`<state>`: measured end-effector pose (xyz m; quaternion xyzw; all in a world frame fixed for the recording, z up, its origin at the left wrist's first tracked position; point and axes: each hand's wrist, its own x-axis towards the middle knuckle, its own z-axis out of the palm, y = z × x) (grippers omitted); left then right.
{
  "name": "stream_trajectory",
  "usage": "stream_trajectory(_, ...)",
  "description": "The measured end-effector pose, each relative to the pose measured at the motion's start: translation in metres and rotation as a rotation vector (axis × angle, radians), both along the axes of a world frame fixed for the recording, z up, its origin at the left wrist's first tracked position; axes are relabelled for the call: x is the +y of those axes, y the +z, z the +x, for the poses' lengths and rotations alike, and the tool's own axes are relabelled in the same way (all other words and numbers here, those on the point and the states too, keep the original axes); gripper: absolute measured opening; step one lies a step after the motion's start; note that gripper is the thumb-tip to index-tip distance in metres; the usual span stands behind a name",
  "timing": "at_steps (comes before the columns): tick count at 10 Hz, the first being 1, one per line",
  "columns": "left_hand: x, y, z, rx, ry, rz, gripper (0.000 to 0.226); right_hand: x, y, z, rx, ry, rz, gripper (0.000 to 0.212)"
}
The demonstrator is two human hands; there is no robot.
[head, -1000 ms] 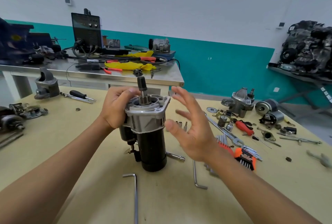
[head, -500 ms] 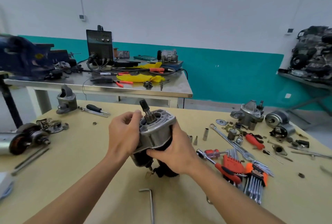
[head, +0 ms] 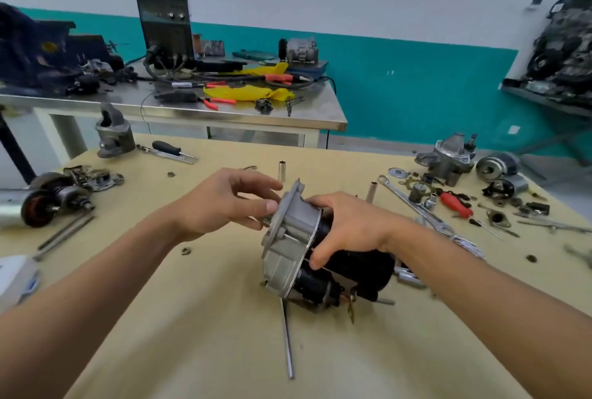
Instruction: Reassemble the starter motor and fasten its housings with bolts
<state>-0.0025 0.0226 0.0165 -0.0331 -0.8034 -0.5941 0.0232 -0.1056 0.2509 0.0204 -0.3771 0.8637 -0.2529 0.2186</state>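
Metal filled the centre of the frame: one starter motor (head: 288, 254), its ribbed silver cast housing joined to a smooth black cylindrical body, lay on its side on the matte tan table (head: 192, 318). The right hand (head: 349, 222) curled its fingers round the black body just behind the housing. The left hand (head: 221, 203) sat at the housing's flat face, fingers loosely bent; whether it pinched the shaft could not be told. One slim steel hex key (head: 287, 337) ran out from beneath the motor towards lower centre. Two upright silver tubular sockets (head: 282, 170) stood just above the hands.
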Motion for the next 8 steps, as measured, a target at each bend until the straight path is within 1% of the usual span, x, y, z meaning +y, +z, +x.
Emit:
stream_trajectory(1,0.004,-0.005,0.0,0.068,0.085,-0.007,0.023,-0.003,-0.003,-0.007,-0.039,0.005,0.01,0.085)
stream_trajectory(2,0.001,-0.008,0.0,0.08,0.114,-0.019,0.014,-0.01,0.001,-0.015,-0.076,0.066,0.042,0.066)
stream_trajectory(3,-0.004,-0.018,0.001,0.066,0.144,0.008,0.015,-0.018,0.002,-0.02,-0.109,0.113,0.071,0.06)
stream_trajectory(5,-0.014,-0.043,0.004,0.034,0.202,0.042,0.013,-0.025,-0.005,-0.025,-0.067,0.159,0.063,0.057)
stream_trajectory(6,-0.018,-0.051,0.004,0.04,0.221,0.085,0.013,-0.024,-0.007,-0.026,-0.018,0.178,0.058,0.051)
stream_trajectory(7,-0.019,-0.055,0.003,0.029,0.194,0.083,0.013,-0.02,-0.009,-0.024,-0.014,0.218,0.049,0.049)
stream_trajectory(8,-0.022,-0.048,0.006,-0.07,0.171,-0.017,0.018,-0.011,-0.006,-0.024,0.021,0.188,0.004,0.063)
